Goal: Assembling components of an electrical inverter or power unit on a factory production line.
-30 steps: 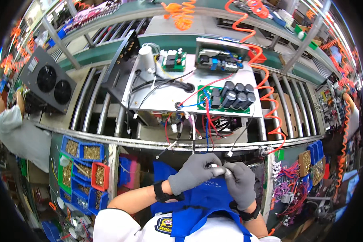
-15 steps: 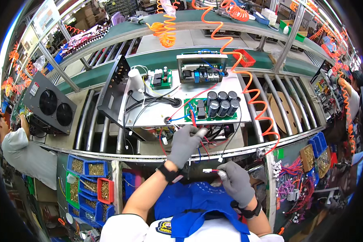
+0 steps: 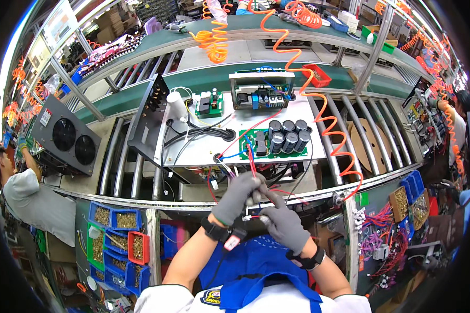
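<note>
A white metal chassis (image 3: 201, 148) with electronics stands before me. On it sits a green circuit board (image 3: 249, 153) with several black capacitors (image 3: 283, 141). Red wires (image 3: 252, 163) run from the board down to my left hand (image 3: 236, 199), whose grey-gloved fingers are closed on them just off the near side. My right hand (image 3: 287, 227), also gloved, is close beside it, fingertips nearly meeting the left's. Its fingers pinch a short wire lead with a white connector (image 3: 248, 218) on the end; part of the lead is hidden by the fingers.
A roller conveyor (image 3: 368, 138) runs under the chassis. An orange coiled hose (image 3: 326, 125) hangs at its right. Blue bins (image 3: 125, 219) of small metal parts stand at left, wire harnesses (image 3: 384, 245) at right. A black fan unit (image 3: 62, 134) and a co-worker (image 3: 34, 195) are far left.
My right hand has moved up and left, bringing the wire lead with the white connector next to my left hand. The left hand has shifted slightly down, still at the red wires.
</note>
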A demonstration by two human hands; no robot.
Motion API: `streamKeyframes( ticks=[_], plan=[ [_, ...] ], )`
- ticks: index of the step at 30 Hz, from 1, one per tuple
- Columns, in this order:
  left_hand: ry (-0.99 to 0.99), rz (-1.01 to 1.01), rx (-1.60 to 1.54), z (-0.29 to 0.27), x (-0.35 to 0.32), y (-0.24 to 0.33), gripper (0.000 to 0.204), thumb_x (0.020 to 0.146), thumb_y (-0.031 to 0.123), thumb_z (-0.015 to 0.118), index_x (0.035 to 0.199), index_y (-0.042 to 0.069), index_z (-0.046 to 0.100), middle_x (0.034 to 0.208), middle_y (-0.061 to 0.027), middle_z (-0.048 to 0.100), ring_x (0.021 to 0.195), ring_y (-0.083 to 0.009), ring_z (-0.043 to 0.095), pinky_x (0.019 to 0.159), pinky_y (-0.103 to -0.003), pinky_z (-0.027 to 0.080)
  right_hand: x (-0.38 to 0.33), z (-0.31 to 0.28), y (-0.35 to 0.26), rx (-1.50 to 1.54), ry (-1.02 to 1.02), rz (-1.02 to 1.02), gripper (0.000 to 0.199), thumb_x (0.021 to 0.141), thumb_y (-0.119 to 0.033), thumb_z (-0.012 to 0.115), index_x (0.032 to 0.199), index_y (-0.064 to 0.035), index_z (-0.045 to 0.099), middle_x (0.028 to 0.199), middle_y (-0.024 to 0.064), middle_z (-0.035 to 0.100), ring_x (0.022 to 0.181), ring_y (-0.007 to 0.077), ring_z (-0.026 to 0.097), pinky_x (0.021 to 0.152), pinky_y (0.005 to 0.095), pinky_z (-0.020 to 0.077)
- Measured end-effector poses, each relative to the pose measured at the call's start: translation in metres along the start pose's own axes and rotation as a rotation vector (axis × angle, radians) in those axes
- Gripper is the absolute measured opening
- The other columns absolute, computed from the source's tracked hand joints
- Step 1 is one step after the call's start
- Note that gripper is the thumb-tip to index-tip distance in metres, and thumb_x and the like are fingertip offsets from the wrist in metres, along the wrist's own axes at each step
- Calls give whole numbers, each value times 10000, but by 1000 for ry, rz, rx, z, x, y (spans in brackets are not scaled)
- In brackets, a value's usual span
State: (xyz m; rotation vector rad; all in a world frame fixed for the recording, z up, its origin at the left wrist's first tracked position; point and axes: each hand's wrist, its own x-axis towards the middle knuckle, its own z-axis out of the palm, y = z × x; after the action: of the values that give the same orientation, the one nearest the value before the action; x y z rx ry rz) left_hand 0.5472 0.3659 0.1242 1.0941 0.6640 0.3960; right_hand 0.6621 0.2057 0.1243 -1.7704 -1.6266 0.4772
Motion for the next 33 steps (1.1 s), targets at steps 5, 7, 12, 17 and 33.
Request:
streamKeyframes(
  ticks=[5, 7, 12, 17, 33],
  plan=[
    [-201, -140, -221, 4, -50, 1, 409, 1018, 426, 501, 1061, 28, 584, 853, -56, 670, 554, -57, 550, 442, -190, 412, -20, 2, -11, 26, -2, 63, 200, 938, -219, 620, 1120, -139, 641, 1306, 154, 568, 887, 387, 677, 742, 476, 559],
    [-242, -169, -79, -2, -73, -2, 459, 1038, 497, 456, 1074, 57, 581, 765, -51, 629, 457, -68, 465, 412, -207, 345, -27, 6, -19, 33, -114, 25, 208, 948, -249, 626, 1121, -134, 638, 1230, 137, 594, 891, 378, 672, 740, 467, 553],
    [-36, -97, -276, -53, -101, -5, 398, 1040, 443, 511, 1081, 53, 579, 806, -38, 624, 478, -65, 458, 408, -206, 308, -41, -1, -20, 99, -371, 10, 196, 960, -283, 630, 1105, -153, 652, 1067, 96, 624, 852, 325, 672, 698, 410, 541],
    [378, 388, 806, -47, -85, 3, 279, 936, 251, 649, 1126, 51, 604, 941, -126, 660, 687, -225, 628, 594, -343, 491, -57, -28, -12, -279, -515, 138, 178, 959, -272, 610, 1114, -200, 659, 1058, 66, 634, 779, 313, 689, 633, 412, 548],
    [-521, 83, 333, 8, -71, -14, 309, 996, 189, 593, 1245, 17, 657, 988, -71, 723, 892, -112, 617, 822, -303, 509, -39, -72, -36, -532, -355, -35, 100, 933, -235, 610, 993, -160, 639, 858, 63, 607, 648, 272, 675, 531, 413, 516]
  ],
)
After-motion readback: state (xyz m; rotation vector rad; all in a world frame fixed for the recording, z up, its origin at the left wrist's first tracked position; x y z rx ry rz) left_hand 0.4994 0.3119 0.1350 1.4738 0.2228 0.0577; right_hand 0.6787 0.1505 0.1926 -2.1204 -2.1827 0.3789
